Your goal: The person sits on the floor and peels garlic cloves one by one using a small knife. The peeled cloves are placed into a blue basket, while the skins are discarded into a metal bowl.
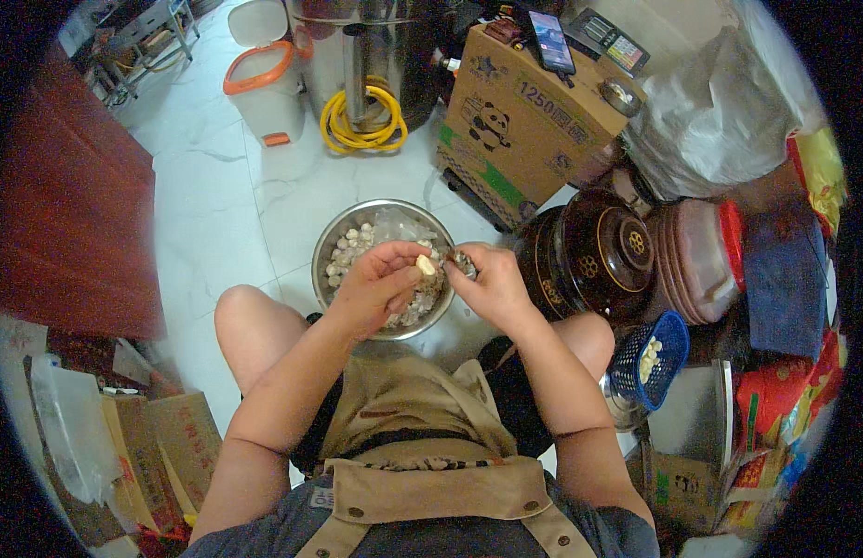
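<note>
My left hand (pixel 375 289) pinches a pale peeled garlic clove (pixel 426 265) between thumb and fingertips. Close beside it, my right hand (pixel 494 284) has thumb and fingers closed on a small greyish-white piece (pixel 465 264), which looks like garlic skin but is too blurred to be sure. Both hands are over a round steel basin (pixel 321 240) on the floor between my knees. Whole garlic bulbs (pixel 342 254) fill its left side. Papery skins (pixel 421 307) lie at its near right, and a clear plastic bag (pixel 396 223) rests along the far side.
At my right, a blue plastic basket (pixel 672 397) holding peeled cloves sits on a metal pot. Dark glazed jars (pixel 578 258) and a cardboard box (pixel 522 125) topped by a phone (pixel 551 42) stand beyond. Ahead are a white bin (pixel 267 104) and a coiled yellow hose (pixel 326 125).
</note>
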Demonstrator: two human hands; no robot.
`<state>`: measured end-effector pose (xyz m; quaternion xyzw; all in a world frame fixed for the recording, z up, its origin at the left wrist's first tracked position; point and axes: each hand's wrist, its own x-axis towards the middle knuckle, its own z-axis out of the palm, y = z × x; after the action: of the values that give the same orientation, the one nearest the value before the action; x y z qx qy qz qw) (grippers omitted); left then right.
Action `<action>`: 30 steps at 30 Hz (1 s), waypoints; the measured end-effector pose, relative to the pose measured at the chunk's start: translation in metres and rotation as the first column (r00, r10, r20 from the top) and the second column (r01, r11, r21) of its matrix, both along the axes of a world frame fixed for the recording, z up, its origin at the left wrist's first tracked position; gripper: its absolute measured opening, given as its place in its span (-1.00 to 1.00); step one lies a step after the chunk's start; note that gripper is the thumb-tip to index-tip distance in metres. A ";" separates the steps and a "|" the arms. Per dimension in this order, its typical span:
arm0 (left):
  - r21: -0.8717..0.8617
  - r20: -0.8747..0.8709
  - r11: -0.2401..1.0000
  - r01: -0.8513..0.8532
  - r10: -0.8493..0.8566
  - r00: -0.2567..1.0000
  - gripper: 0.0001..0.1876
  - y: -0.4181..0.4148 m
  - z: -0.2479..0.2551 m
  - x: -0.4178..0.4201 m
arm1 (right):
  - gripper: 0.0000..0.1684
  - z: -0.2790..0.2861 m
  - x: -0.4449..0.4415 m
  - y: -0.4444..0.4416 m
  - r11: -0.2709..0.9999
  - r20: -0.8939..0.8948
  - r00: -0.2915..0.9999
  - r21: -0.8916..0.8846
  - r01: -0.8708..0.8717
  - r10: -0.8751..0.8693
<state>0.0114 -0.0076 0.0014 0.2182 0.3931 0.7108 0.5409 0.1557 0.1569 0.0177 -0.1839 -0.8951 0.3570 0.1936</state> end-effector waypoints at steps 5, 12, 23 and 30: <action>-0.039 -0.285 0.970 -0.241 0.221 0.933 -0.75 0.005 -0.007 0.006 | -0.71 0.007 -0.002 -0.003 0.997 0.104 0.994 0.074 -0.033 0.025; -0.081 -0.773 0.908 -0.410 0.202 0.601 -0.75 -0.002 0.006 0.011 | -0.82 0.005 -0.005 -0.013 0.995 -0.239 0.968 0.079 -0.054 0.072; 0.279 -0.946 0.895 -0.349 0.319 0.063 -0.75 0.003 -0.006 0.011 | -0.73 0.001 -0.007 -0.021 0.994 -0.197 0.979 0.100 -0.032 0.051; 0.114 -0.577 0.946 -0.304 0.312 0.755 -0.75 0.008 -0.008 0.012 | -0.72 0.010 -0.010 -0.016 0.978 0.016 0.992 -0.168 0.125 -0.124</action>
<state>0.0237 0.0003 -0.0061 0.3629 0.5669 0.6897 0.2667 0.1454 0.1407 0.0281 -0.2561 -0.8489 0.4182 0.1970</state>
